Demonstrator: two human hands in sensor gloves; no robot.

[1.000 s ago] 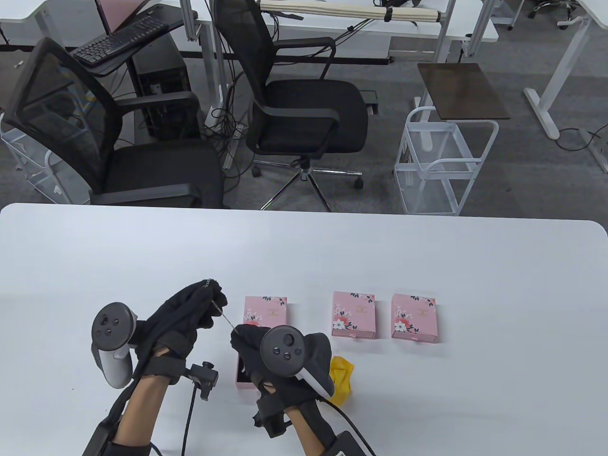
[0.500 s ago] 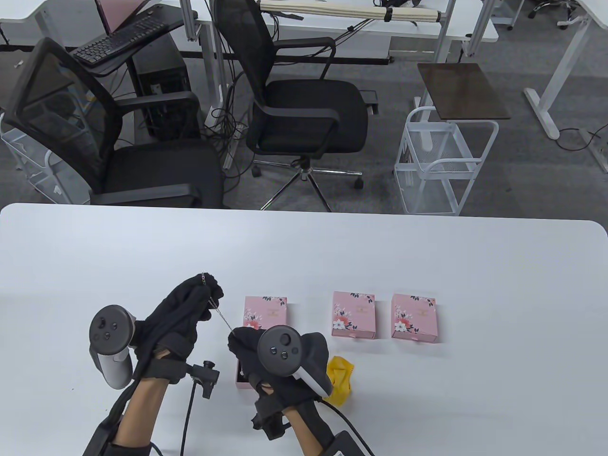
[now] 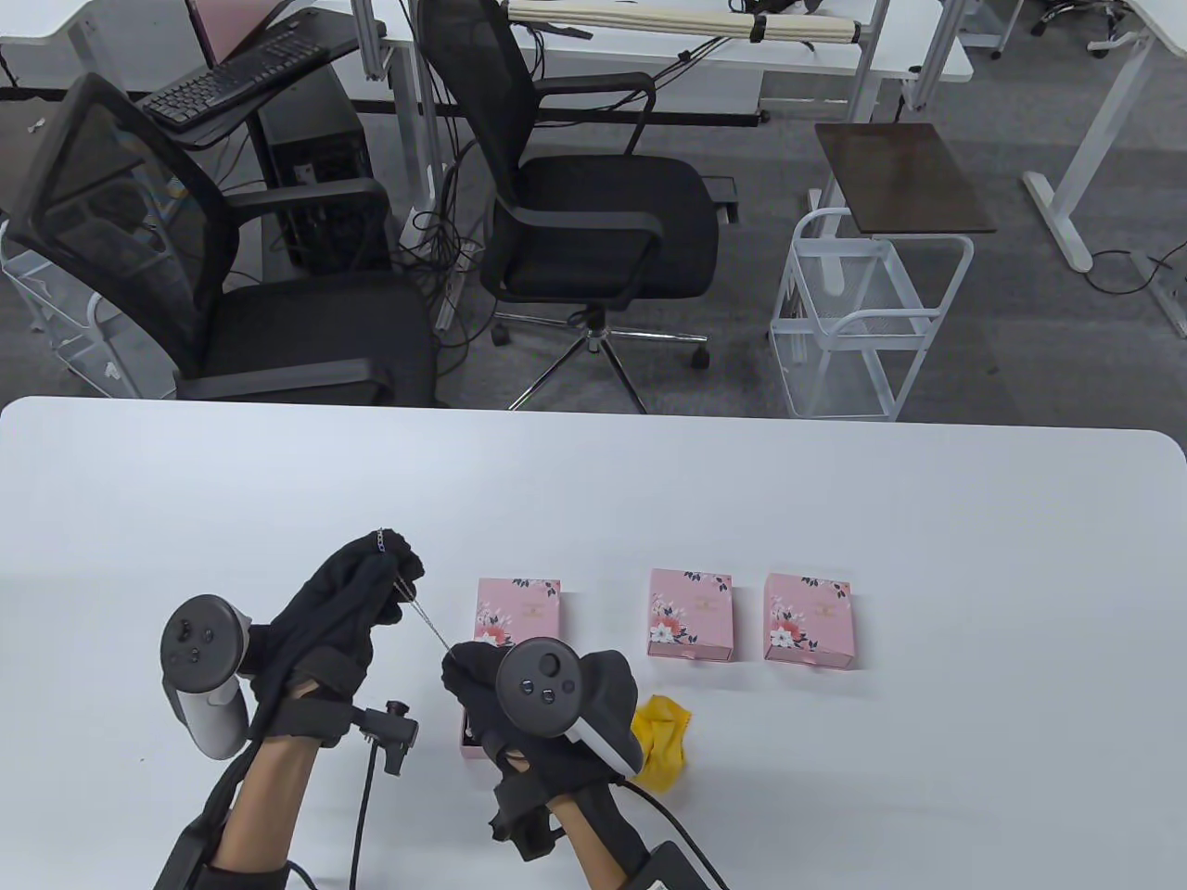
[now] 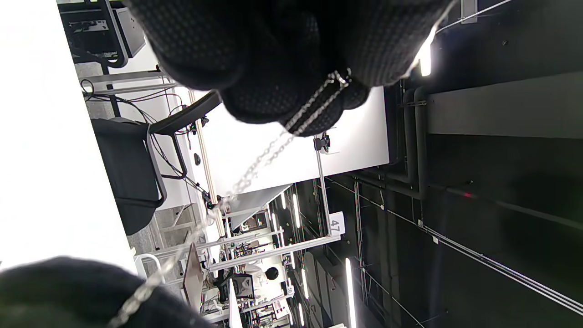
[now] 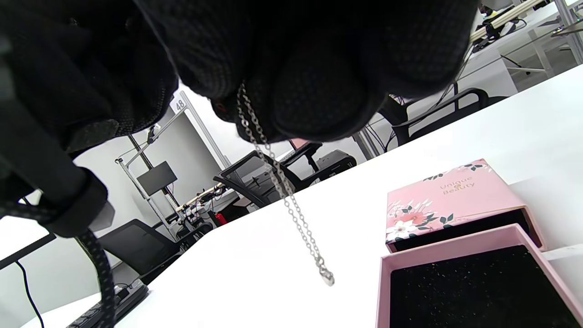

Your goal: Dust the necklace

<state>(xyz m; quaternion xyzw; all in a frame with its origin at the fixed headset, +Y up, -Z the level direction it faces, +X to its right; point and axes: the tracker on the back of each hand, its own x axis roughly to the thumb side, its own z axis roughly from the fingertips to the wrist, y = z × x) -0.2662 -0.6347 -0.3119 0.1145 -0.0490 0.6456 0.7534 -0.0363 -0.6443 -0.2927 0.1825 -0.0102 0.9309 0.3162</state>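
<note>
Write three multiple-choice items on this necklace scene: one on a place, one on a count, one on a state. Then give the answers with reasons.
1. Where does the crumpled yellow cloth lie?
A. right of the right hand
B. inside a box
C. on a chair

2. How many closed pink floral gift boxes stand to the right of the open pink box?
A. one
B. two
C. four

3. How is the thin silver chain necklace held?
A. coiled in the box
B. flat on the white table
C. stretched between both hands

Answers: 1 A, the cloth shows just past that hand; 2 B, two boxes sit side by side; 3 C, the left hand and right hand each pinch it.
</note>
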